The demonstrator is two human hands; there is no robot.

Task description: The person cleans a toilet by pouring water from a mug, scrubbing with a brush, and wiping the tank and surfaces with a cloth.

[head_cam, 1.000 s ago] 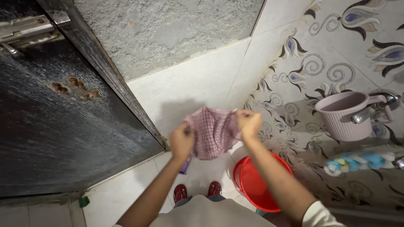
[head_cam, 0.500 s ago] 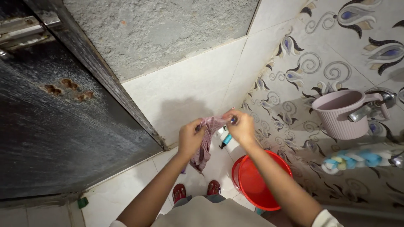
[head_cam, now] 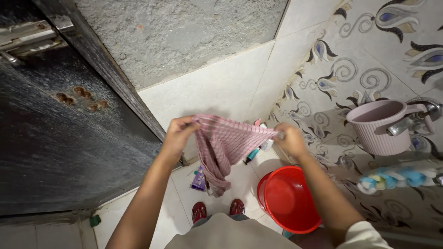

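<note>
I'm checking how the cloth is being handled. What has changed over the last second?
The hands moved apart: the left hand went left, the right hand went right, pulling the pink checked cloth from a bunched strip into a taut top edge, the rest hanging down. Both kept their grip throughout. The red bucket, pink mug and dark door stayed as they were.
</note>
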